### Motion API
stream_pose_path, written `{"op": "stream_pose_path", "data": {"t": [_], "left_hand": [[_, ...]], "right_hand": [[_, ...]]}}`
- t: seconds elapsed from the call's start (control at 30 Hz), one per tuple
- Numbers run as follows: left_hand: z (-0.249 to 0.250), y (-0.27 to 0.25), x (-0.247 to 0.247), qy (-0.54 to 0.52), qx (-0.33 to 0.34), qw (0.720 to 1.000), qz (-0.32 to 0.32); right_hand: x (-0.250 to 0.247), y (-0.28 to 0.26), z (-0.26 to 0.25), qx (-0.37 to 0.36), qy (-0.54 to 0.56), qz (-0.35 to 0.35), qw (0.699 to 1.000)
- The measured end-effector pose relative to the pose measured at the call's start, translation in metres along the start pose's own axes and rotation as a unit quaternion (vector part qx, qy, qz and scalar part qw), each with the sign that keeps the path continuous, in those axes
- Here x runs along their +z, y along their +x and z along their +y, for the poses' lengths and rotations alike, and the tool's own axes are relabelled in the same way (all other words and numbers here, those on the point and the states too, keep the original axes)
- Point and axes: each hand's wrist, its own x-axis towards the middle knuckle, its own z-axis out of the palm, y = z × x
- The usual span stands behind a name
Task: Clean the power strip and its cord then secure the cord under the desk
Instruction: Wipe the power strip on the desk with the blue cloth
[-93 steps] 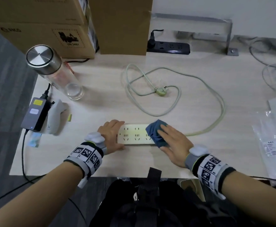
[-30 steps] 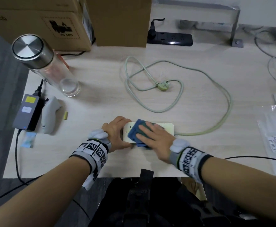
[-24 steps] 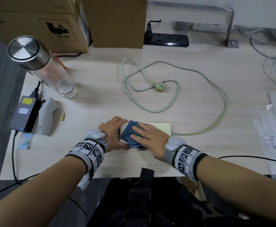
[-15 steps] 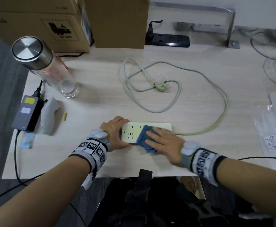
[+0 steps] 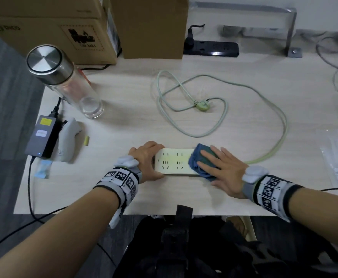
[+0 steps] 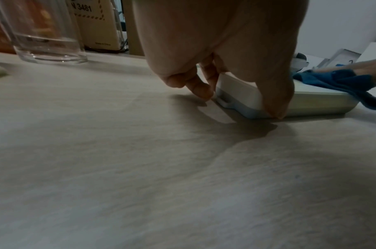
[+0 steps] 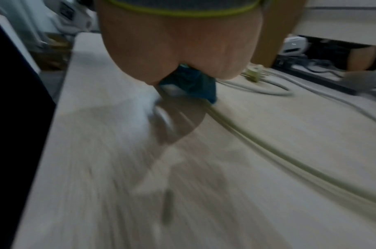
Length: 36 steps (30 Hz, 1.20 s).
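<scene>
The white power strip [image 5: 174, 161] lies flat near the front edge of the desk [image 5: 244, 93], roughly at its middle. The left hand [image 5: 147, 160] grips its left end, thumb on the near side and curled fingers on the far side, pinning it down. The right hand [image 5: 223, 169] lies flat with straight fingers on a blue cloth [image 5: 199, 162], pressing it onto the strip's right end; it clasps nothing. The right wrist view is streaked with blur, so this looks like a wiping stroke in progress.

The pale green cord [image 5: 272, 109] leaves the strip's right end, loops toward the back of the desk and ends in its plug [image 5: 202, 106], lying loose and unplugged.

Risks from here, as I judge them: the cloth sits right where the cord joins the strip, so a hard stroke could snag or bend that joint. If the left hand eases off, the strip could skid toward the near edge. A dragged cord could sweep toward the glass bottle [image 5: 64, 81] standing near the left edge.
</scene>
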Motion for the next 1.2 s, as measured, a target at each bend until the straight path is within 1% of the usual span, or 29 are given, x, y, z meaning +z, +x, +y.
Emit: {"op": "stream_pose_path", "data": {"t": [0.07,0.17,0.23,0.3,0.37,0.43,0.47,0.53,0.57,0.67,0.73,0.8,0.9,0.97,1.0,1.03,1.1,1.2], "left_hand": [[-0.002,-0.002,0.002,-0.004,-0.004,1.000,0.002],[-0.002,-0.002,0.002,-0.004,-0.006,1.000,-0.001],[-0.001,-0.001,0.000,-0.005,-0.007,1.000,-0.005],[-0.001,-0.002,0.000,-0.004,-0.005,1.000,-0.004],[-0.003,-0.003,0.003,-0.004,-0.001,1.000,0.013],[-0.006,-0.002,0.006,-0.003,-0.001,1.000,0.021],[-0.008,-0.002,0.008,-0.005,-0.004,1.000,0.020],[-0.009,0.000,0.011,-0.008,-0.008,1.000,0.015],[-0.010,0.000,0.012,-0.009,-0.011,1.000,0.014],[-0.007,0.001,0.011,-0.009,-0.010,1.000,0.008],[-0.006,0.000,0.007,-0.009,0.004,1.000,0.002],[-0.008,-0.002,0.005,-0.015,0.009,1.000,0.013],[-0.008,-0.002,0.010,-0.022,0.007,0.999,0.030],[-0.008,-0.003,0.011,-0.031,0.010,0.999,0.032],[-0.008,-0.003,0.011,-0.035,0.012,0.999,0.034],[-0.008,-0.002,0.011,-0.037,0.013,0.999,0.036],[-0.008,-0.001,0.013,-0.036,0.010,0.999,0.036],[-0.007,-0.001,0.016,-0.031,-0.012,0.999,0.026]], "right_hand": [[0.002,0.031,-0.029,-0.014,0.017,0.002,1.000],[-0.010,0.081,-0.080,-0.016,0.041,0.014,0.999],[-0.014,0.091,-0.090,-0.006,0.066,0.005,0.998],[-0.013,0.071,-0.072,-0.010,0.066,0.001,0.998],[-0.005,0.039,-0.034,-0.014,0.043,-0.010,0.999],[-0.005,0.010,-0.003,0.001,0.021,-0.026,0.999],[-0.008,0.002,0.002,0.004,0.024,-0.031,0.999],[-0.013,0.005,-0.008,-0.002,0.043,-0.032,0.999],[-0.012,0.014,-0.020,-0.010,0.054,-0.021,0.998],[-0.013,0.057,-0.068,-0.031,0.060,-0.008,0.998],[-0.018,0.081,-0.089,-0.020,0.069,-0.015,0.997],[-0.023,0.081,-0.084,-0.026,0.065,-0.019,0.997],[-0.014,0.037,-0.034,-0.027,0.065,-0.024,0.997],[-0.007,0.003,0.001,0.002,0.053,-0.032,0.998],[-0.006,-0.008,0.009,0.015,0.056,-0.036,0.998],[-0.005,-0.013,0.011,0.023,0.062,-0.037,0.997],[-0.004,-0.008,-0.002,0.029,0.067,-0.026,0.997],[-0.005,0.023,-0.036,0.015,0.074,0.003,0.997]]}}
